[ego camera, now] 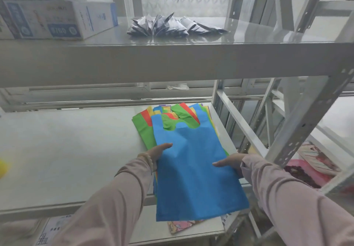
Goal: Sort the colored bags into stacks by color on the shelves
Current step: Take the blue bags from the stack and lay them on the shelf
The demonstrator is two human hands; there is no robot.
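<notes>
A mixed pile of colored bags [147, 128] in green, red, yellow and blue lies at the right end of the middle shelf [67, 150]. A large blue bag [191, 165] lies on top, its bottom end hanging over the shelf's front edge. My left hand [159, 151] grips the pile's left edge, thumb on the blue bag. My right hand [231, 162] grips the right edge, thumb on top. Both sleeves are pale pink.
The upper shelf [172, 58] holds cardboard boxes [55, 19] at left and a heap of dark foil packets [172, 26] in the middle. Metal uprights [306, 123] stand at right. Patterned items [183, 224] lie on the lower shelf. A pink container [306, 171] sits at right.
</notes>
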